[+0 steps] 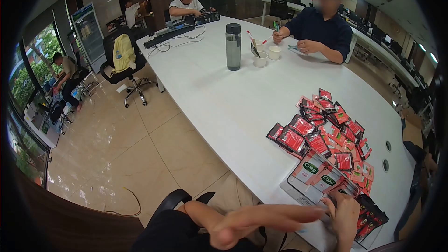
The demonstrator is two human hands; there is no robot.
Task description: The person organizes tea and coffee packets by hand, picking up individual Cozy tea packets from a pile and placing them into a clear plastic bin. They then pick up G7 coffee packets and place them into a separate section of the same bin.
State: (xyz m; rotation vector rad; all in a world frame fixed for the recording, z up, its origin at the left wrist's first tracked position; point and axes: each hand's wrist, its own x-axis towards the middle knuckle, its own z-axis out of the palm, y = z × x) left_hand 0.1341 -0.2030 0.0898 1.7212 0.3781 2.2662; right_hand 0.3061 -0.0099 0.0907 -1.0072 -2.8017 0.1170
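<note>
My left hand [266, 220] is stretched out flat in the foreground, fingers straight and pointing right, slightly blurred. It appears to hold nothing. My right hand [344, 212] has its fingers curled down at the near edge of a clear-sided box [293, 190] with rows of sachets. Whatever those fingers grip is hidden. Green-labelled "Cozy" sachets [311, 168] show in the box. Beside my right hand, black-and-red sachets [371, 214] stand packed in another container. A loose heap of red and black sachets [319, 142] spreads beyond the box.
On the white table [224, 112] stand a grey water bottle [233, 49] and paper cups [260, 59] with pens. A co-worker in a dark shirt [326, 28] holds pens across the table. Another person [186, 3] handles a black device. An office chair [122, 56] stands left.
</note>
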